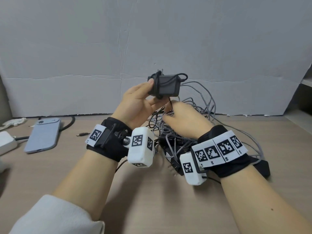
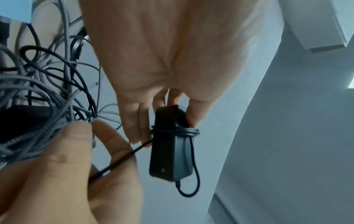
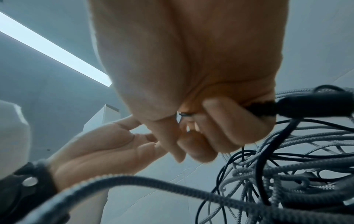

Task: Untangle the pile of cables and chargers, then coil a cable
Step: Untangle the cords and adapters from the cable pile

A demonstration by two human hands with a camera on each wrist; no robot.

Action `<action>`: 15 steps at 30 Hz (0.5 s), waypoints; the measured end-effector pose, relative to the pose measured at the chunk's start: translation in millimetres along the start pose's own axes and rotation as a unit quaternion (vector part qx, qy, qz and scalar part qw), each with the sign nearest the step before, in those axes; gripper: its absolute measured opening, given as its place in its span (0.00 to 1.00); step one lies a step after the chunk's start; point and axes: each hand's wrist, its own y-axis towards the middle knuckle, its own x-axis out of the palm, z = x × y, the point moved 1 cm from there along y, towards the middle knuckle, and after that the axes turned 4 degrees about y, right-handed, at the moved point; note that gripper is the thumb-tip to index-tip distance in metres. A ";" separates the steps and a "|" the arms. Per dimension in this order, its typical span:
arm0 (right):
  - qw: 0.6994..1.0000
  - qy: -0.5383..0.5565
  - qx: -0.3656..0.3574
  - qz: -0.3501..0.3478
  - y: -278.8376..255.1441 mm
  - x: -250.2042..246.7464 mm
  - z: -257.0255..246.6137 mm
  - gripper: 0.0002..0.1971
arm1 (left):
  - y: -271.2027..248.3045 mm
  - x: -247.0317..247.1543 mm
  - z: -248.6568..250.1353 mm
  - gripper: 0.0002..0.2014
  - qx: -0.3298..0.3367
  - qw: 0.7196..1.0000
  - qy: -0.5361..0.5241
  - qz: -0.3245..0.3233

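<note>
My left hand holds a black charger brick up above the table, thumb on its near end; its thin black cable is wound round the brick. Just below and to the right, my right hand pinches that thin black cable between thumb and fingers, which are curled tight. A tangle of grey braided and black cables hangs behind and under both hands, down onto the table. Another black charger with metal prongs lies in the pile under my right wrist.
A light blue phone lies face down at the left, with a white adapter at the left edge. A loose barrel plug rests near my left wrist. A black block sits by my right wrist. A grey wall panel stands behind.
</note>
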 end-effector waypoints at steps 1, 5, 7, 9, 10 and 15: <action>1.000 -0.010 -0.002 -0.026 -1.2 3.4 -1.9 0.13 | 0.2 0.9 -1.5 0.19 0.005 1.000 0.004 0.008; 0.995 -0.038 -0.002 -0.092 -3.0 9.9 -6.6 0.11 | 0.6 6.2 -6.5 0.12 0.021 0.998 0.046 0.024; 0.997 -0.029 -0.018 -0.075 -4.6 4.2 -8.1 0.07 | 0.9 5.5 -6.5 0.12 0.041 0.994 0.089 0.047; 0.998 -0.026 -0.040 -0.040 -6.1 -5.2 -8.8 0.08 | 0.1 2.0 -4.6 0.13 0.069 0.981 0.172 0.062; 0.998 -0.029 -0.052 -0.020 -7.6 -10.9 -10.1 0.10 | -0.3 -0.6 -3.2 0.13 0.083 0.969 0.222 0.068; 0.993 0.004 -0.113 0.037 -13.4 -40.7 -9.6 0.04 | -1.5 -10.7 3.4 0.18 0.103 0.921 0.373 0.036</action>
